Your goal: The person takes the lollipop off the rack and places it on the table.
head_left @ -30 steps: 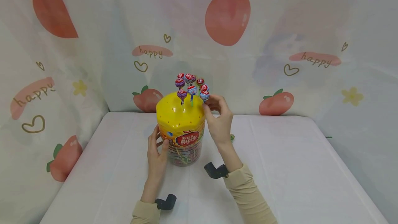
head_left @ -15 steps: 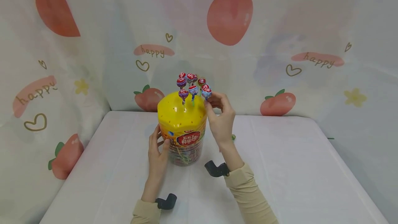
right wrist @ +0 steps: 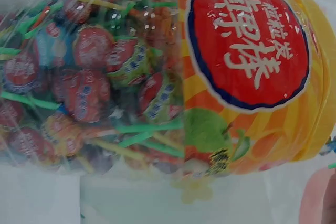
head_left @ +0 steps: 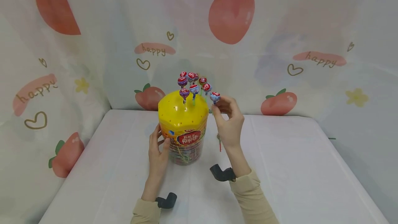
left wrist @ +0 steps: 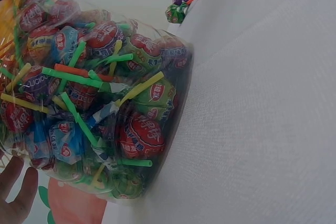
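Note:
A clear plastic jar [head_left: 186, 149] of lollipops with a yellow domed lid [head_left: 175, 113] stands upright on the table. Several wrapped lollipops [head_left: 184, 93] poke up from holes in the lid. My left hand [head_left: 158, 153] grips the jar's left side, thumb in front; in the left wrist view, some of its fingers [left wrist: 21, 195] show at the lower left. Just off the lid's right edge, my right hand [head_left: 229, 122] pinches a blue-wrapped lollipop [head_left: 215, 96] below its head. Most of that lollipop's stick is hidden. In the right wrist view, the jar's red label [right wrist: 249, 45] fills much of the frame.
Loose lollipops [left wrist: 181, 1] with green and purple wrappers lie on the table beyond the jar. One red stick [head_left: 220, 147] shows beside my right wrist. A white cloth covers the table [head_left: 289, 168], and a fruit-patterned curtain [head_left: 192, 6] hangs behind it.
The blue-wrapped lollipop has moved right with my right hand, away from the others and past the lid's edge. My left hand keeps its grip on the jar.

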### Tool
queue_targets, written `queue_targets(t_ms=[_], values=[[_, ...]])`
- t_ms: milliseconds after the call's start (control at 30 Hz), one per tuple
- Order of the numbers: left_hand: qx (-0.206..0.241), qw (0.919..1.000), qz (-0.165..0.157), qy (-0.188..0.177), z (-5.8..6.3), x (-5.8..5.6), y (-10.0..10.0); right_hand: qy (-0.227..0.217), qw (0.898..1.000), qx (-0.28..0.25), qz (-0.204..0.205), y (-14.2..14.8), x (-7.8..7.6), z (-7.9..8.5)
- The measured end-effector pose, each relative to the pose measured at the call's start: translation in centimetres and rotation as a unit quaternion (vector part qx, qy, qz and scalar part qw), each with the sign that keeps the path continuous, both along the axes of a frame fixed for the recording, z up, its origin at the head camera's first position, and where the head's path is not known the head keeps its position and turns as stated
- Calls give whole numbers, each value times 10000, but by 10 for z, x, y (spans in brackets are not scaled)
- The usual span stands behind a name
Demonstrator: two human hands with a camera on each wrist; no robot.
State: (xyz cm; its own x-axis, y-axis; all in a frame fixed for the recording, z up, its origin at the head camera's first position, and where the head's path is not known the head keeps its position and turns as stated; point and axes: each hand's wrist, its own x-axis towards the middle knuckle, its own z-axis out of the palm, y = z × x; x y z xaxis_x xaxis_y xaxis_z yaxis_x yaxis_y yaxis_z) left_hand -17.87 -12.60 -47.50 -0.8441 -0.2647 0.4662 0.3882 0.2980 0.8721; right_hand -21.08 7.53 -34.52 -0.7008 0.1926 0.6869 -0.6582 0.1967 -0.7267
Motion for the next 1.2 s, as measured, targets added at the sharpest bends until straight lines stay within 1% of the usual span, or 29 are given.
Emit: queue_targets(t_ms=[233,467,567,700,933,1100,1200], values=[[-107,9999,21,-9,0,0,-1,-411,9989,-67,-231,11,5,-18],[-93,10000,-5,-17,-1,0,-1,-772,9957,18,-508,17,21,-23],[-79,10000,-15,-46,-1,0,-1,-967,9935,45,-595,21,24,-28],[-52,10000,-15,-41,-2,-1,-1,-1124,9913,22,-687,27,24,-38],[-15,10000,-34,7,-2,-2,-1,-1193,9892,-84,-852,38,17,-54],[21,9999,-9,-106,-1,-1,-1,-1318,9859,-105,-1028,45,14,-62],[90,9997,-31,-209,2,0,1,-1415,9837,-143,-1102,50,13,-66]])
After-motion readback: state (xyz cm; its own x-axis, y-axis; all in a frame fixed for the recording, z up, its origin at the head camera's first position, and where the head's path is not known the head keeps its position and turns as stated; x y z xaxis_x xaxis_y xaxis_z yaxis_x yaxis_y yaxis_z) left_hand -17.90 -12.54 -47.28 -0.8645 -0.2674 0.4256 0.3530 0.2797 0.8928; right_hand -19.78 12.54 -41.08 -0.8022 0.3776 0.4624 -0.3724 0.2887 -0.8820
